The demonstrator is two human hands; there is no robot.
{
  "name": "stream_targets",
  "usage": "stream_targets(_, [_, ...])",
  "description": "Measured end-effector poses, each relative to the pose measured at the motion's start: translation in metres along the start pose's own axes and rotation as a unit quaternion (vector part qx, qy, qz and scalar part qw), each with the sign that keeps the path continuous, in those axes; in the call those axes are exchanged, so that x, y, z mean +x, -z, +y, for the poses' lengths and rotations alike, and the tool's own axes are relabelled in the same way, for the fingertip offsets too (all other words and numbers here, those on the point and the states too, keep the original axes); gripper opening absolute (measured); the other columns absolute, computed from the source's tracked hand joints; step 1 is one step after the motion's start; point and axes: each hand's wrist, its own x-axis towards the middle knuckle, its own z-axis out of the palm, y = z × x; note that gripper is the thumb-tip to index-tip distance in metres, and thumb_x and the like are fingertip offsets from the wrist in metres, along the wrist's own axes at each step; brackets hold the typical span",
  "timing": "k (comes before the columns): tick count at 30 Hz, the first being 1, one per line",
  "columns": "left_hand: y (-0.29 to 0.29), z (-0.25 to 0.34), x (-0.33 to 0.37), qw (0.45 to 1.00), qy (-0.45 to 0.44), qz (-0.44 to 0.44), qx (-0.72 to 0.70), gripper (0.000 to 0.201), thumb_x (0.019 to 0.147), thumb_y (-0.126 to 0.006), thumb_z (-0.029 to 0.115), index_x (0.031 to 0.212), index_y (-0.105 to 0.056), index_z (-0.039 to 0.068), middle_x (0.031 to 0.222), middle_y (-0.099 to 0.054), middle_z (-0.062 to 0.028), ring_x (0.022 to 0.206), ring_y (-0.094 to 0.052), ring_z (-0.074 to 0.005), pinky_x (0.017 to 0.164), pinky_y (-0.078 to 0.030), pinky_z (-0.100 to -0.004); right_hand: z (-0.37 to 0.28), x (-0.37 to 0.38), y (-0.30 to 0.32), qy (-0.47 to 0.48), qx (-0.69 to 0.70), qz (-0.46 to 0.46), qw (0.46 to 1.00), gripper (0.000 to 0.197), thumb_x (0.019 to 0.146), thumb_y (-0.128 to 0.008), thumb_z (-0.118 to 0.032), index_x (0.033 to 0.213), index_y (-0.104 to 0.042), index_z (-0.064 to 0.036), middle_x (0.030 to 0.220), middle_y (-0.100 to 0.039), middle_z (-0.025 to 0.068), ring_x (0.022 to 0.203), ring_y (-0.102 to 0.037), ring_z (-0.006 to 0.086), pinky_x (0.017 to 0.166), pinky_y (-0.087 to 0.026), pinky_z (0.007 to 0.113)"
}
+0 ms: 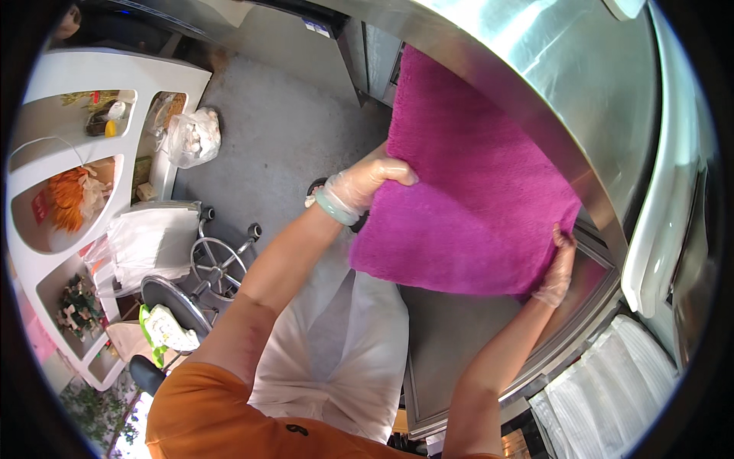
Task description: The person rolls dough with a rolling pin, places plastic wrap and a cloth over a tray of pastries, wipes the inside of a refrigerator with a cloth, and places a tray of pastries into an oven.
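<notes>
A magenta towel [466, 183] with a fuzzy texture is stretched between my two hands, its far part running up beside the steel counter's edge. My left hand [375, 182], in a clear thin glove with a pale green bangle at the wrist, grips the towel's left edge, thumb on top. On the right, my gloved right hand [558, 268] pinches the towel's near right edge; some of its fingers are hidden behind the cloth. Under the towel's near edge lies an open steel door or drawer panel [451, 344].
A curved steel counter [566, 69] spans the upper right. White folded cloths [612, 390] lie at lower right. To the left stand a white shelf unit [145, 65] with assorted items, a wheeled stool [218, 268] and a hanging clear plastic bag [193, 138]. Grey floor [283, 115] lies between.
</notes>
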Motion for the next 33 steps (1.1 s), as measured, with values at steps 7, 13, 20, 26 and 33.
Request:
stream_targets(7, [-0.027, -0.014, 0.041, 0.986, -0.071, -0.033, -0.148, 0.043, 0.068, -0.054, -0.002, 0.111, -0.052, -0.001, 0.1, -0.059, -0.0089, 0.092, -0.057, -0.0177, 0.085, -0.045, -0.03, -0.042, 0.103, 0.027, 0.079, -0.264, 0.031, 0.961, 0.05, 0.078, -0.066, -0.026, 0.117, -0.048, 0.001, 0.107, -0.057, 0.0123, 0.096, -0.054, 0.0244, 0.082, -0.045, 0.037])
stream_targets(13, [-0.041, -0.037, 0.076, 0.977, -0.189, -0.047, -0.092, 0.04, 0.071, -0.054, -0.005, 0.111, -0.05, 0.001, 0.099, -0.059, -0.0056, 0.09, -0.057, -0.0153, 0.083, -0.046, -0.0298, -0.058, 0.112, 0.084, 0.082, -0.355, 0.053, 0.93, 0.048, 0.079, -0.065, -0.026, 0.116, -0.049, 0.0009, 0.107, -0.057, 0.0121, 0.096, -0.054, 0.0244, 0.081, -0.046, 0.036])
stream_targets(20, [-0.029, -0.058, 0.134, 0.927, -0.175, -0.106, -0.314, 0.033, 0.073, -0.053, -0.004, 0.105, -0.051, 0.002, 0.096, -0.058, -0.0048, 0.087, -0.058, -0.0139, 0.079, -0.047, -0.0286, -0.041, 0.093, 0.11, 0.06, -0.315, 0.043, 0.946, 0.046, 0.08, -0.064, -0.025, 0.115, -0.05, 0.0007, 0.106, -0.057, 0.0118, 0.095, -0.054, 0.0244, 0.08, -0.047, 0.036])
stream_targets(26, [-0.024, -0.063, 0.166, 0.933, -0.149, -0.081, -0.317, 0.032, 0.073, -0.054, -0.003, 0.105, -0.051, 0.002, 0.095, -0.059, -0.0054, 0.087, -0.058, -0.0141, 0.078, -0.048, -0.0283, -0.014, 0.091, -0.003, 0.055, -0.119, 0.012, 0.991, 0.043, 0.081, -0.063, -0.024, 0.114, -0.05, 0.0006, 0.106, -0.057, 0.0115, 0.095, -0.055, 0.0244, 0.079, -0.047, 0.035])
stream_targets(33, [-0.018, -0.07, 0.184, 0.945, -0.127, -0.052, -0.295, 0.032, 0.074, -0.055, -0.002, 0.105, -0.052, 0.001, 0.095, -0.06, -0.006, 0.086, -0.059, -0.0144, 0.077, -0.048, -0.0279, 0.02, 0.072, -0.099, 0.009, 0.049, -0.018, 0.999, 0.041, 0.082, -0.062, -0.023, 0.113, -0.051, 0.0005, 0.105, -0.057, 0.0112, 0.094, -0.055, 0.0244, 0.079, -0.048, 0.035])
